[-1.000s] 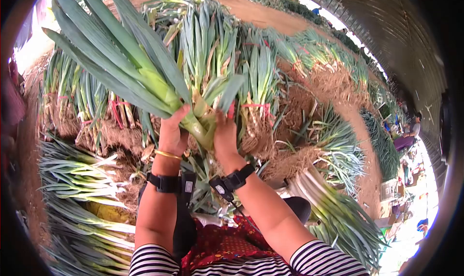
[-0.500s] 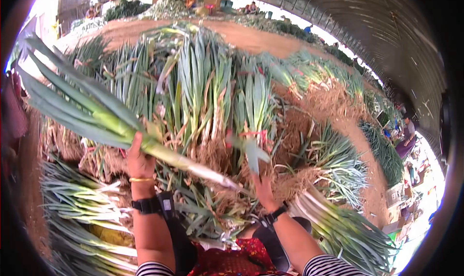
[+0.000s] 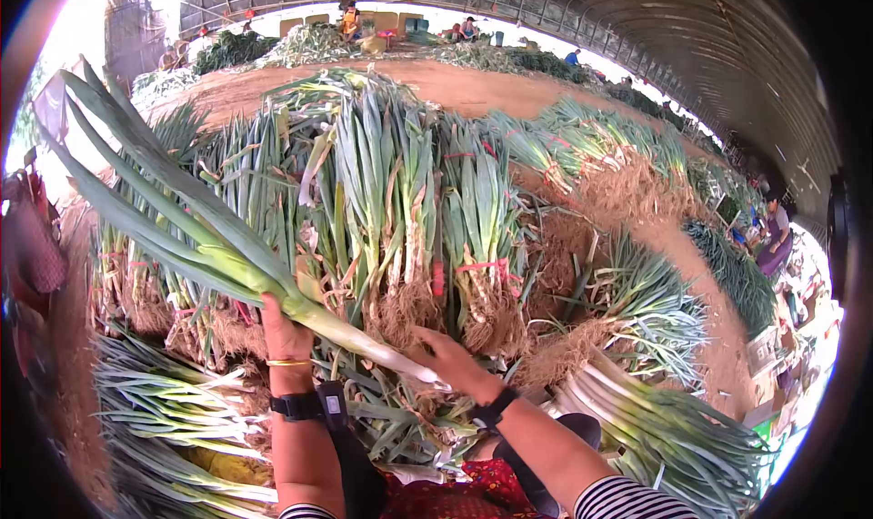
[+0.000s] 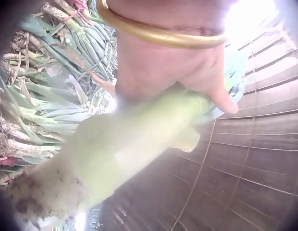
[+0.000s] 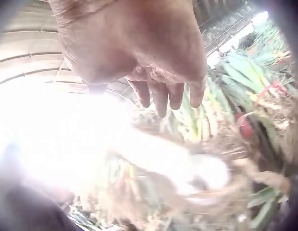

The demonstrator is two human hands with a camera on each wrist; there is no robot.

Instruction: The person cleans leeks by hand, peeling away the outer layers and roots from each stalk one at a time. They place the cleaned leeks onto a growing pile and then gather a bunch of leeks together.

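Note:
My left hand grips a big leek round its pale green stalk. Its long leaves fan out to the upper left, and its white end slants down to the right. In the left wrist view, the leek's stalk runs beneath the palm, with dark soil on the root end. My right hand hovers by the white end with nothing in it. The right wrist view has the right hand's fingers loosely extended, apart from the bright, washed-out leek end.
Tied leek bundles stand in front, roots down, with red bands. Loose leeks lie at the left and at the right. Stripped leaves litter the ground before my knees. A person is far off at the right.
Both hands were together on the leek; the right hand then drew away down to the right with a piece of leaf, now gone from it. The leek swung to a flatter slant.

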